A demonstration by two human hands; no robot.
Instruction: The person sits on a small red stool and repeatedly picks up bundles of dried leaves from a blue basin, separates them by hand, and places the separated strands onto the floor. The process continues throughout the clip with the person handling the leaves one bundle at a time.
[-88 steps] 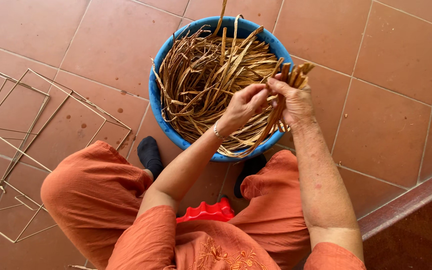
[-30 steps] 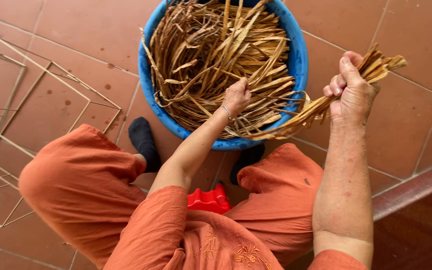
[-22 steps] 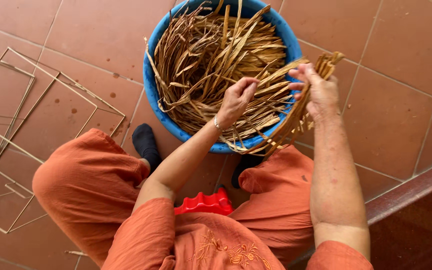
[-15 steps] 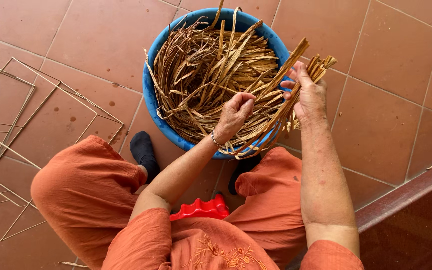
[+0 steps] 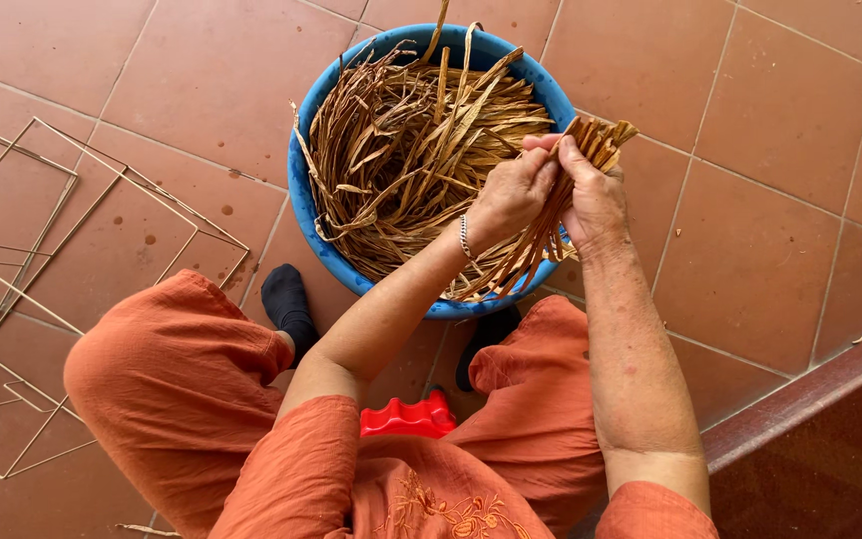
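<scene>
View from the head camera, looking down on a seated person in orange clothing. A round blue basin stands on the terracotta tile floor between the person's dark-socked feet, filled with a tangle of dried brown leaf strips. No label or sign shows on the basin or on anything else in view.

The right hand is closed around a bundle of strips over the basin's right rim; the bundle's cut ends fan out above the fist and its length trails down into the basin. The left hand, with a thin bracelet at the wrist, is drawn up against the right, its fingertips pinching the same bundle near the top. The two hands touch.

A red plastic stool shows between the knees. Thin stick frames, square and rectangular, lie flat on the floor to the left, well apart from the basin. A dark red raised ledge crosses the lower right corner.

Compared with the view half a second earlier, the left hand has risen from the strips in the basin to meet the right hand, and the bundle is held more compactly. A second earlier the right hand held the bundle out past the basin's rim, apart from the left.
</scene>
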